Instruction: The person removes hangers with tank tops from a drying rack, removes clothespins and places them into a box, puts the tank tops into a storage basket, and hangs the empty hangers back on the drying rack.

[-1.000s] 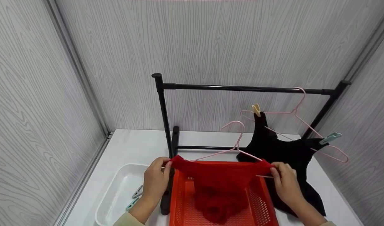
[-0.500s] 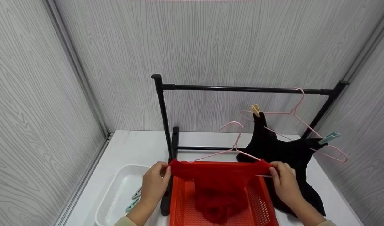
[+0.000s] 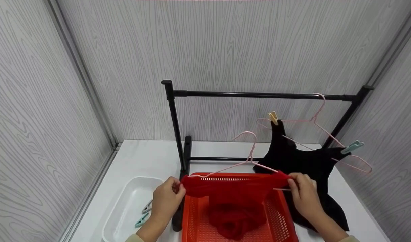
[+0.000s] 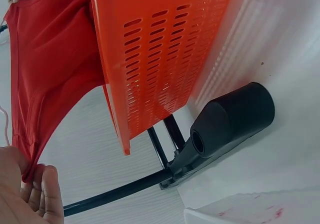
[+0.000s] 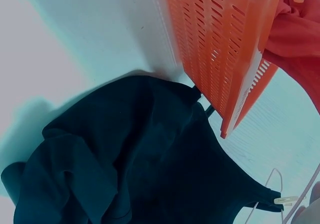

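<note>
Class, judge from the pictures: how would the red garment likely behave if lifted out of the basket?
Probably floppy: the lower part of the red garment lies bunched in the basket. Likely light for its size: the cloth looks thin where the left hand pinches it.

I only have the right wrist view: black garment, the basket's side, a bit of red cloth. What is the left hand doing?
Observer: The left hand pinches one end of the red cloth.
Operator: Okay. Anything higher up that I'm missing?
Observer: The hook of the pink hanger at that cloth is free, not on the black rail.
Operator: And off to the left?
Observer: A teal peg and a grey peg lie in the white tray.
</note>
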### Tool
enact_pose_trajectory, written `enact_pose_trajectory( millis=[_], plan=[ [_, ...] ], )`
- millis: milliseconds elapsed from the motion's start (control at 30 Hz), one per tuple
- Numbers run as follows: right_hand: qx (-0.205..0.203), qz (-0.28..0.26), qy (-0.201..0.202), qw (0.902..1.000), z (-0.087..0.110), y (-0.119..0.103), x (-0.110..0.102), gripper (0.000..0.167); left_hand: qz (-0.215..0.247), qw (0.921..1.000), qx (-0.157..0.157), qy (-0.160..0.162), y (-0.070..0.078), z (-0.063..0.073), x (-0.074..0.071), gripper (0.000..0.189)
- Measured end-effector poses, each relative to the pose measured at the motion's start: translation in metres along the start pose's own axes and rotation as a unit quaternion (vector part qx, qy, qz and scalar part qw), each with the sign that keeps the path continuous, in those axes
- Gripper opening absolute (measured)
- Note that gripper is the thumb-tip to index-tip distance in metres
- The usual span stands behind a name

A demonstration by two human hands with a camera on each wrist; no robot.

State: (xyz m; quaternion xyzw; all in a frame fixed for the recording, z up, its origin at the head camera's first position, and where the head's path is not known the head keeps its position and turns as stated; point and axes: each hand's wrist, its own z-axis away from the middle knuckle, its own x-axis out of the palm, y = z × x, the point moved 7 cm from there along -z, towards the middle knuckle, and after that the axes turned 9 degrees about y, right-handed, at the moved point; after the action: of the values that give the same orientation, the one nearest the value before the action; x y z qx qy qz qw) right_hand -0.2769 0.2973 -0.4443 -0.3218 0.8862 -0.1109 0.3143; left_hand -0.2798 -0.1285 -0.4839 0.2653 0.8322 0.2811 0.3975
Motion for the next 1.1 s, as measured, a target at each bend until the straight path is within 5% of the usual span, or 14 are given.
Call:
enact_pose_trajectory(
  millis=[700,1100],
  plan=[
    [0.004,0.002,0.007,1.0000,-0.002,-0.001,0.001,0.004,-0.033,0.9945,-0.043,-0.090,-0.008,0.011,0.012,0.010],
    [0.003,-0.003,0.010,0.9999,-0.001,-0.002,0.001,0.008,-0.034,0.9868,-0.030,-0.155,-0.003,0.028,0.031,0.010]
  ],
)
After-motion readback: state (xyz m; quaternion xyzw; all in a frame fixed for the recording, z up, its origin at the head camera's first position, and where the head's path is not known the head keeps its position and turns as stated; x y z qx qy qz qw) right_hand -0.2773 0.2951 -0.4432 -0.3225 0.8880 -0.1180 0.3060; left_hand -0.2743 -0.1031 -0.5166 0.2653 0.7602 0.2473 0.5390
